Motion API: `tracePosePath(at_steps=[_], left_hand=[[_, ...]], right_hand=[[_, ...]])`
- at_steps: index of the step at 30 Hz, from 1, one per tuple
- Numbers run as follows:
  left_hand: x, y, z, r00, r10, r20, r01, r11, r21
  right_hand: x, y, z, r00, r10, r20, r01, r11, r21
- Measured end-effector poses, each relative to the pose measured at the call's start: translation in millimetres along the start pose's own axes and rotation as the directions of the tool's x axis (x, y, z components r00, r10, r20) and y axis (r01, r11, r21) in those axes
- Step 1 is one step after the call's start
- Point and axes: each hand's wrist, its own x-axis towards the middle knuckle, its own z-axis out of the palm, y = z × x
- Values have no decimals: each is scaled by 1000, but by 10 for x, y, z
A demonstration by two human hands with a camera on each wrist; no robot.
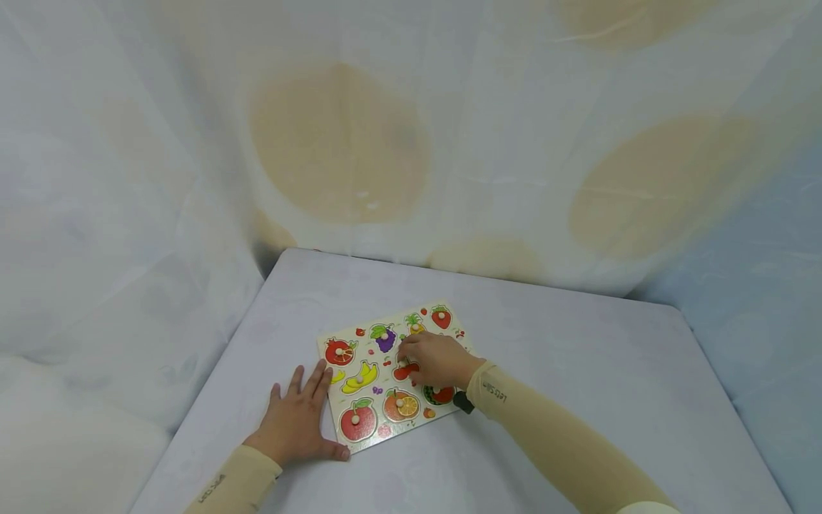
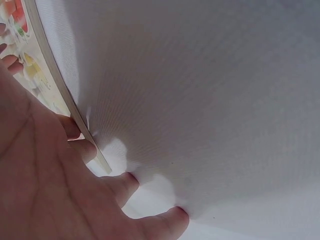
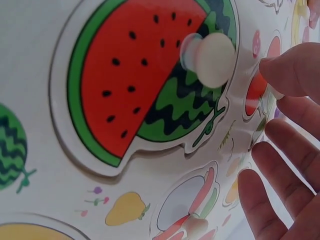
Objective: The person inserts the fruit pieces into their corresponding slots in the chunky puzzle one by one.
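A wooden fruit puzzle board [image 1: 329, 340] lies flat on the white table. My right hand [image 1: 434, 357] reaches over its middle. Thumb and index finger pinch the small knob [image 3: 276, 93] of a red fruit puzzle piece [image 3: 256, 95], which sits in the board; the other fingers stay extended. Along the board's left edge rests my left hand [image 1: 298, 417], fingers spread, thumb at the near corner. In the left wrist view its fingertips touch the board's edge and the tablecloth. The watermelon piece [image 3: 125, 75] with its round knob lies close to the right hand.
Other knobbed pieces sit in the board: pomegranate [image 1: 340, 351], grapes [image 1: 387, 343], strawberry [image 1: 440, 317], bananas [image 1: 361, 378], apple [image 1: 357, 423] and orange [image 1: 399, 407]. A pineapple piece [image 1: 414, 325] is partly covered by the right hand. Hanging cloth [image 1: 501, 178] surrounds the table.
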Motion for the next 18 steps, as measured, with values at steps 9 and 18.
tracePosePath(at_steps=[9,18], left_hand=[[12,9,-43,1000,6,14,-6,1000,-9],[32,17,-87,1000,12,18,-11,1000,-23]], right_hand=[[-65,45,-47,998,58,-4,-57,997,47],[-590,358,-225,984,171,-51,-167,982,85]])
